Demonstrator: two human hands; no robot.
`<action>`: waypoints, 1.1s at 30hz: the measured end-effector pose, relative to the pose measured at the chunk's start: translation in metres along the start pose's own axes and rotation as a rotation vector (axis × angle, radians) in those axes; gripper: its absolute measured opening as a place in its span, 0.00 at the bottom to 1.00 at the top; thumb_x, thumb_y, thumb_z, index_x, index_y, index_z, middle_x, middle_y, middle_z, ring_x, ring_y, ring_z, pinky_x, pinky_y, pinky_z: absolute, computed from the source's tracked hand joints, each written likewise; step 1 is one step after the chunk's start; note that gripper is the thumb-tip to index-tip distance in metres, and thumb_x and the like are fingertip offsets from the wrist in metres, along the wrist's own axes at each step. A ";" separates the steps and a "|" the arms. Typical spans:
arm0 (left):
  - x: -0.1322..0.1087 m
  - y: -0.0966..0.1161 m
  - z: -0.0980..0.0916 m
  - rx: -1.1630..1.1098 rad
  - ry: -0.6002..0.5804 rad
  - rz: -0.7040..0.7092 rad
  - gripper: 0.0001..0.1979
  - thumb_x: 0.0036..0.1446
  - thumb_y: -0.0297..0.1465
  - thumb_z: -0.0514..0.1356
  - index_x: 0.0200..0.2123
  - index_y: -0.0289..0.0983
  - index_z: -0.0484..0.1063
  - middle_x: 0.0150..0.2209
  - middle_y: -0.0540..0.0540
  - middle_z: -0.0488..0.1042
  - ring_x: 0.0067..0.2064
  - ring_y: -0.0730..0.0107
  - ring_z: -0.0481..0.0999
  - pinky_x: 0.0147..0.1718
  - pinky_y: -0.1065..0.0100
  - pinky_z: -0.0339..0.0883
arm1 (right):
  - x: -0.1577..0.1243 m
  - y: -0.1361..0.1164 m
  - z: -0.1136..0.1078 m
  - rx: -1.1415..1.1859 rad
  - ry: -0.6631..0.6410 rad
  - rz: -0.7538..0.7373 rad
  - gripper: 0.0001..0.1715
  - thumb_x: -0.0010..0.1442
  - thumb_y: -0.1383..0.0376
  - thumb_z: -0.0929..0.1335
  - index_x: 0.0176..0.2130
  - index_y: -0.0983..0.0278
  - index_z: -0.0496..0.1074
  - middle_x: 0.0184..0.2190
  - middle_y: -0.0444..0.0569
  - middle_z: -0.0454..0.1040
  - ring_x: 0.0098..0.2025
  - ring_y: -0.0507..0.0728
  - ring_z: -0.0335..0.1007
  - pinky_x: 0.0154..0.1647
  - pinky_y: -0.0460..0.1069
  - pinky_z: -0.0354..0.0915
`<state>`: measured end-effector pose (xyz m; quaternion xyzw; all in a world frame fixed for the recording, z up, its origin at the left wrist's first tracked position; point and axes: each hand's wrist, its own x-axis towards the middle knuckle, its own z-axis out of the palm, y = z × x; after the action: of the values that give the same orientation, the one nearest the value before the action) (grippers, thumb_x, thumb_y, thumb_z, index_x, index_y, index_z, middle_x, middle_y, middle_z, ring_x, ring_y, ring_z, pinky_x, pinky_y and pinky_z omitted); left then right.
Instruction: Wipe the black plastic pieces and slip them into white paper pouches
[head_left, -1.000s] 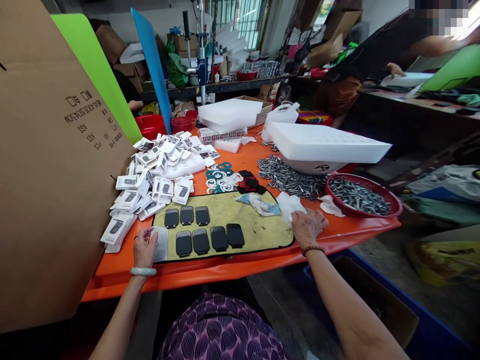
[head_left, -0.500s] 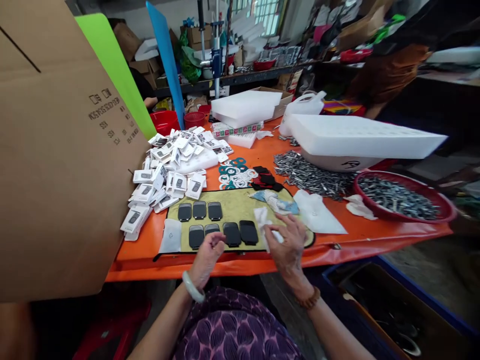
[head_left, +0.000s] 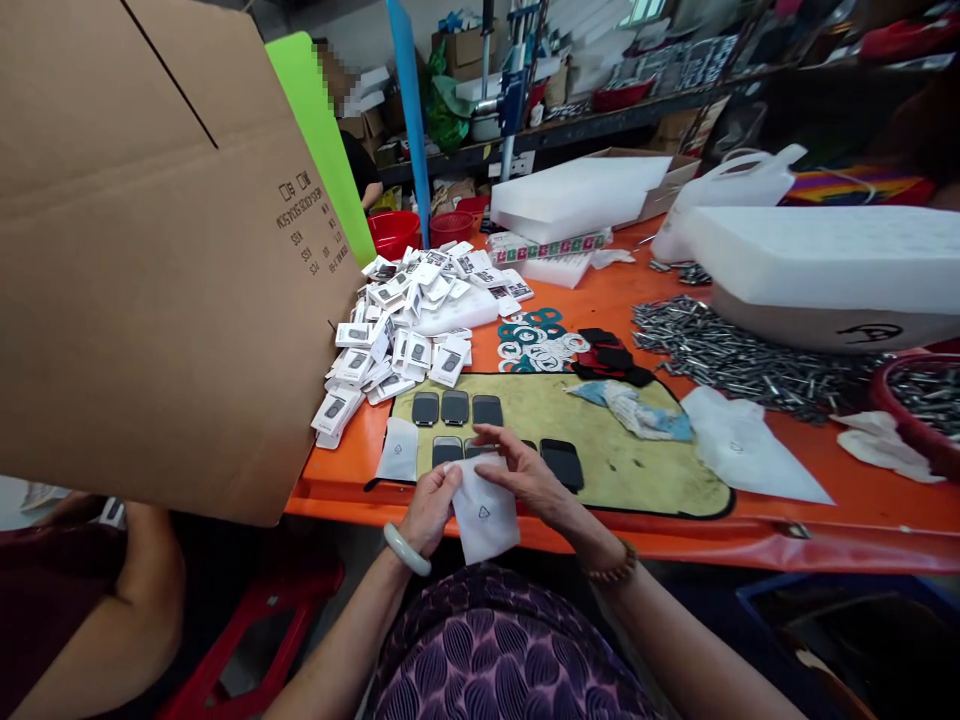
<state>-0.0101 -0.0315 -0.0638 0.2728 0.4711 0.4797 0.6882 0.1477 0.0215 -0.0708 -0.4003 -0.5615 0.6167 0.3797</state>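
Between the thumb and fingers of my left hand [head_left: 430, 508] is the left upper edge of a small white frosted plastic bag [head_left: 489, 528] with a printed triangle mark. My right hand [head_left: 529, 480] has its thumb and fingers at the bag's top edge, also gripping it. Behind both hands, flat dark rounded-square pieces [head_left: 454, 408] lie in two rows on a yellow mat [head_left: 637, 475]; my right hand partly covers the nearer row. Another frosted bag [head_left: 397, 450] lies flat at the mat's left end.
A large cardboard box [head_left: 187, 260] stands at left, beside a heap of small white boxes [head_left: 420, 300]. Coloured rings [head_left: 536, 340], a crumpled cloth [head_left: 634, 408], a larger plastic bag [head_left: 750, 450] and piled metal pins [head_left: 750, 355] lie on the orange table. A co-worker's arm [head_left: 142, 590] shows at lower left.
My right hand has moved left from the mat's right part with the white plastic bag, and my left hand now holds it too. The view has turned left.
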 end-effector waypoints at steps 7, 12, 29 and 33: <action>-0.003 0.002 -0.011 0.162 0.189 0.166 0.25 0.36 0.43 0.73 0.35 0.35 0.74 0.24 0.53 0.68 0.26 0.77 0.63 0.26 0.74 0.57 | -0.006 0.004 0.013 0.083 -0.051 0.160 0.24 0.47 0.47 0.73 0.26 0.64 0.68 0.22 0.40 0.63 0.23 0.48 0.54 0.24 0.45 0.51; -0.005 0.004 -0.010 0.288 0.114 0.149 0.20 0.41 0.46 0.68 0.24 0.34 0.72 0.20 0.53 0.66 0.23 0.78 0.60 0.23 0.73 0.53 | -0.011 0.010 0.015 0.031 0.005 0.131 0.26 0.50 0.44 0.71 0.25 0.64 0.69 0.21 0.41 0.63 0.23 0.49 0.54 0.23 0.45 0.51; -0.013 -0.008 0.004 -0.228 0.043 0.013 0.22 0.38 0.40 0.73 0.23 0.36 0.64 0.21 0.55 0.67 0.23 0.81 0.64 0.25 0.76 0.59 | -0.025 0.026 0.026 0.191 0.079 0.235 0.32 0.47 0.40 0.70 0.20 0.62 0.60 0.16 0.39 0.58 0.19 0.47 0.49 0.19 0.45 0.46; -0.016 -0.010 -0.007 -0.131 -0.070 -0.096 0.23 0.41 0.45 0.71 0.26 0.37 0.62 0.19 0.56 0.64 0.18 0.82 0.59 0.18 0.76 0.52 | -0.029 0.025 0.028 0.340 0.030 0.358 0.30 0.47 0.39 0.70 0.24 0.62 0.63 0.17 0.41 0.64 0.18 0.49 0.55 0.19 0.46 0.52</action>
<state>-0.0136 -0.0503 -0.0691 0.2209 0.4270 0.4662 0.7427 0.1324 -0.0181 -0.0921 -0.4328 -0.3641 0.7537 0.3348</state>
